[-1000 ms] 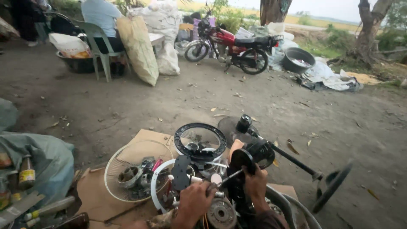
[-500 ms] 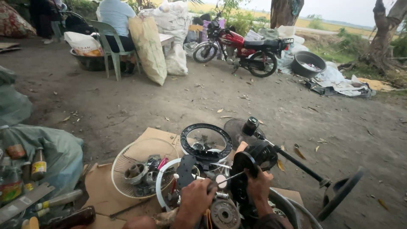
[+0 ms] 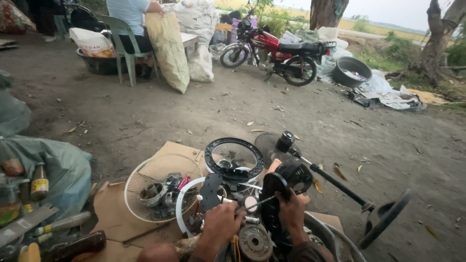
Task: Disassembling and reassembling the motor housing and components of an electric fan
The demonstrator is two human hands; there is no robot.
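Okay, left hand (image 3: 221, 223) fingers curl tight round a thin rod-like tool, tip poking at the fan motor housing (image 3: 286, 182); right hand (image 3: 291, 211) wraps the housing's black shell, low over the cardboard (image 3: 116, 218). Housing looks rigid and fairly heavy with the pole stand (image 3: 340, 187) attached; best gripped at the shell, not the wires. Beside them a white fan guard (image 3: 155, 187), black ring guard (image 3: 234, 157). Farther off: red motorcycle (image 3: 276, 51), plastic chair (image 3: 124, 46).
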